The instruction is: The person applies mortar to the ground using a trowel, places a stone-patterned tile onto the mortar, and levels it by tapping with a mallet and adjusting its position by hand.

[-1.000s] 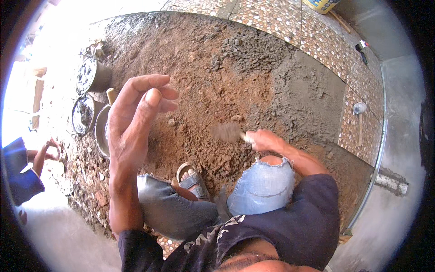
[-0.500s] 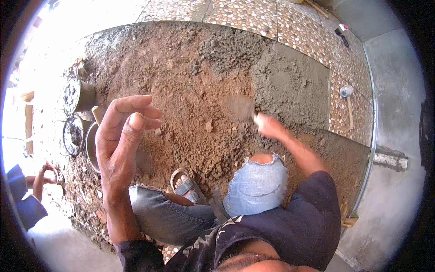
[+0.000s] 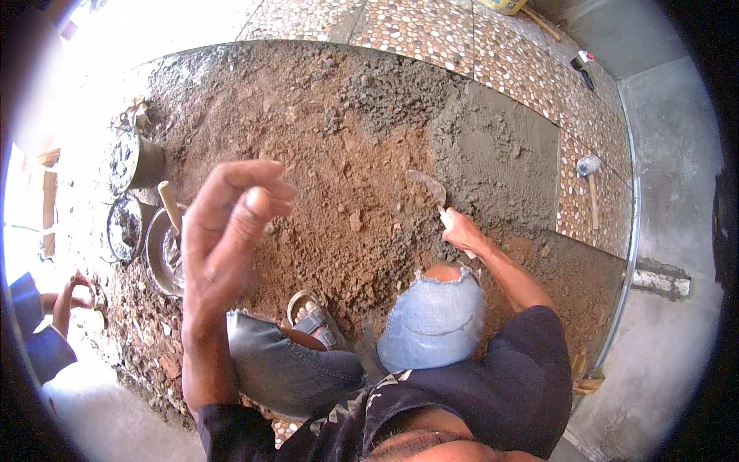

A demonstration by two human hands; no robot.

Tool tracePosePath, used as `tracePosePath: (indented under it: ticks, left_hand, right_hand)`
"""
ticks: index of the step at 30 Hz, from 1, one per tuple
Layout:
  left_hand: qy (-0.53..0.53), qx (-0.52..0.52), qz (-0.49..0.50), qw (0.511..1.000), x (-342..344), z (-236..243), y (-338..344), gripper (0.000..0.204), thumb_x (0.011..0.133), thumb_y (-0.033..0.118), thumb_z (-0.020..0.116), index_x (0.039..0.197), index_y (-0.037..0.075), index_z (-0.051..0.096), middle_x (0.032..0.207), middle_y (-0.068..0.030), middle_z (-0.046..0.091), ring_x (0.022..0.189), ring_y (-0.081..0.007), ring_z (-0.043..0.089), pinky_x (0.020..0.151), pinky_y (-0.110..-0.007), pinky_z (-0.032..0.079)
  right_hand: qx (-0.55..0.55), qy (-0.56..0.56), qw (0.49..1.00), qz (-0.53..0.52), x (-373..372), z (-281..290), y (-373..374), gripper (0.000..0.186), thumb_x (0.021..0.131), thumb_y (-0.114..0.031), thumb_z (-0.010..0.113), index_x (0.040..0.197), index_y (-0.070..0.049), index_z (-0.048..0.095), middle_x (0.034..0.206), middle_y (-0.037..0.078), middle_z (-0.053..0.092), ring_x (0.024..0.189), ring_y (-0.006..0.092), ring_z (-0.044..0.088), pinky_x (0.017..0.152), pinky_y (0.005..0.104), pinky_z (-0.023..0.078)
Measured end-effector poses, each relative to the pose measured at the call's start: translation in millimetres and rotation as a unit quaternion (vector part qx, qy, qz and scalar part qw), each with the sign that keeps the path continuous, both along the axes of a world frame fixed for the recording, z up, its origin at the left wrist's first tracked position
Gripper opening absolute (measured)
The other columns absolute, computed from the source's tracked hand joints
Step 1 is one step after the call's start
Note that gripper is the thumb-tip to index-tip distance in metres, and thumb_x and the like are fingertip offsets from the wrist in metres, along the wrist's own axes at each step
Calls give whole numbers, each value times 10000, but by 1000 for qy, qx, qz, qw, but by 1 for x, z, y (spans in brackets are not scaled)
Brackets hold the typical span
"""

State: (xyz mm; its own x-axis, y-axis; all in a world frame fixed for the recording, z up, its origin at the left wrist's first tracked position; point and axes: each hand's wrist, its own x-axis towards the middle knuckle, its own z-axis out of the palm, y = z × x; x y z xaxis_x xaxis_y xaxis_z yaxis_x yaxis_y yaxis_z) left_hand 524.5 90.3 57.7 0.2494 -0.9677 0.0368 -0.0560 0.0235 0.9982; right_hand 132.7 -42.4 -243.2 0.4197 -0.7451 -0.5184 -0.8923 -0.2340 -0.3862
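My right hand [image 3: 462, 233] is closed round the light handle of a trowel [image 3: 428, 185]. The trowel's blade is over the brown soil [image 3: 323, 154], tilted, close to the left edge of a patch of grey wet mortar [image 3: 500, 146]. Raised above the soil on the left is my left hand [image 3: 231, 231], empty, its fingers loosely curved and the thumb apart from them. Behind it stands a round basin [image 3: 154, 250], partly hidden, with a light tool handle [image 3: 168, 205] sticking up from it.
Two dark buckets [image 3: 151, 163] stand at the left. Pebble-faced tiles [image 3: 416, 27] border the soil at the far side and right, where a mallet [image 3: 593, 192] lies. A grey wall [image 3: 670, 177] rises at the right. Another person's arm [image 3: 65, 300] shows at the left edge.
My right hand has moved slightly nearer to me and right, with the trowel blade now turned and closer to the mortar's edge. My left hand has shifted a little to the right.
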Motion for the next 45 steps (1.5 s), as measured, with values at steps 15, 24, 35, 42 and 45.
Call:
tracePosePath:
  ticks: [15, 24, 35, 42, 45]
  left_hand:
    - [-27, 22, -3, 999, -3, -3, -6, 312, 947, 235, 576, 1129, -19, 578, 972, -89, 635, 909, -155, 611, 831, -312, 492]
    - [5, 39, -46, 998, -3, -3, -4, 327, 946, 253, 585, 1139, -10, 568, 987, -83, 635, 926, -148, 604, 846, -305, 481]
    - [14, 16, -28, 999, 3, 4, 2, 334, 938, 243, 597, 1139, -23, 568, 974, -88, 634, 943, -158, 606, 851, -301, 478]
    - [-24, 23, -43, 999, -11, 5, 8, 337, 936, 244, 600, 1135, -26, 569, 968, -96, 642, 931, -164, 608, 843, -297, 479]
    - [-45, 17, -4, 999, -10, 11, 14, 327, 942, 231, 583, 1142, -27, 564, 970, -99, 642, 909, -167, 606, 841, -306, 477]
  right_hand:
    - [26, -25, 998, 45, 51, -6, -52, 360, 707, -113, 600, 1045, -10, 534, 935, 241, 643, 848, 386, 633, 721, 470, 493]
    - [37, -115, 979, -162, 89, 5, -107, 361, 769, -85, 606, 1105, -29, 486, 816, 110, 587, 514, 191, 546, 435, 347, 467]
    - [5, -53, 986, 155, 50, -23, -5, 398, 712, -109, 619, 1099, -37, 556, 959, 212, 639, 941, 380, 623, 759, 470, 499]
    - [9, -134, 981, -140, 100, -22, -76, 328, 747, -80, 629, 1026, -27, 465, 664, 73, 561, 464, 170, 543, 388, 332, 437]
    - [-25, -76, 994, 73, 75, -37, -33, 281, 720, -116, 599, 958, 17, 528, 902, 201, 573, 821, 331, 598, 699, 425, 504]
